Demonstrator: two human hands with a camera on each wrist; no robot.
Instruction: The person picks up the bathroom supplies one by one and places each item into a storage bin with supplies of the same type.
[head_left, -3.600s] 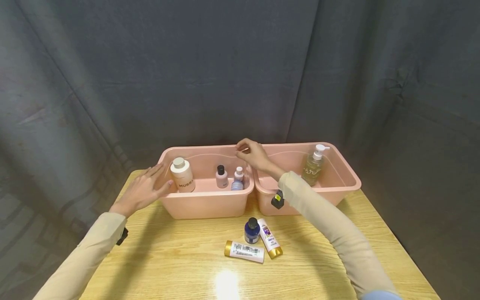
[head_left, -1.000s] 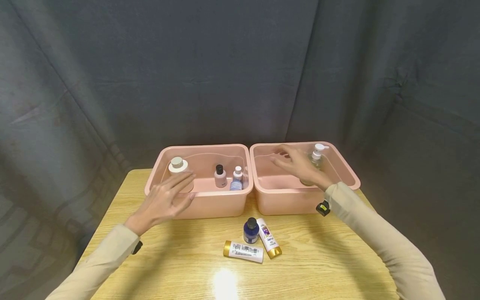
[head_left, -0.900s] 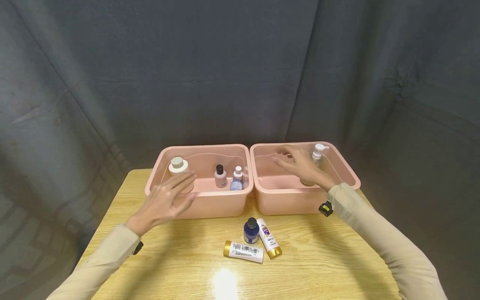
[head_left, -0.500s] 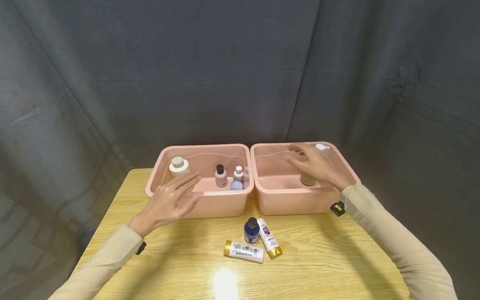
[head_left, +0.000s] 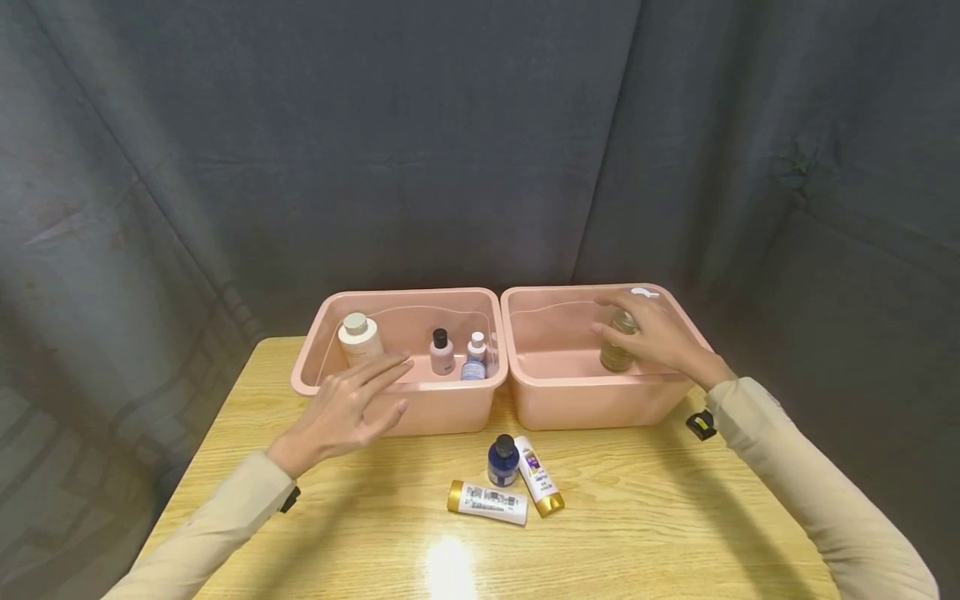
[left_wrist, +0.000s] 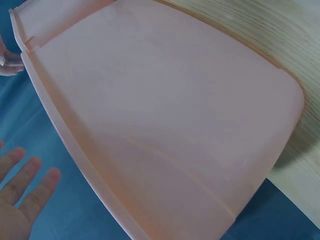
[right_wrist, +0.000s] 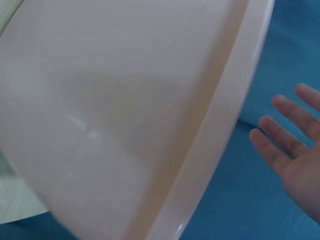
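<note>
Well, starting at the left, a beige sleeve [head_left: 206, 525] with a small black device [head_left: 290, 499] under its cuff leads to the left hand [head_left: 341, 412], which hangs over the near wall of the left bin [head_left: 442, 412], its fingers extended, a little spread and gripping nothing. Just beyond those fingertips, at the left end of that pink bin, stands a white bottle [head_left: 360, 335], its lower part hidden from me by the hand. Further right in the same bin are a pale bottle with a black cap [head_left: 442, 358], upright, then a small white-capped bottle [head_left: 477, 348] with a pale blue container [head_left: 473, 370] on its near side. Nearer, on the wooden table [head_left: 360, 533], a gold-capped tube [head_left: 491, 504] lies crosswise, a dark blue bottle [head_left: 502, 465] stands just beyond it, and a second gold-capped tube [head_left: 538, 477] lies slantwise to the right. Past the narrow gap, the right bin [head_left: 585, 407] holds a yellowish pump bottle [head_left: 617, 358] towards its right end. Above it is the right hand [head_left: 652, 329], thumb and fingers apart and grasping nothing, partly covering the bottle; I cannot tell whether they touch.
</note>
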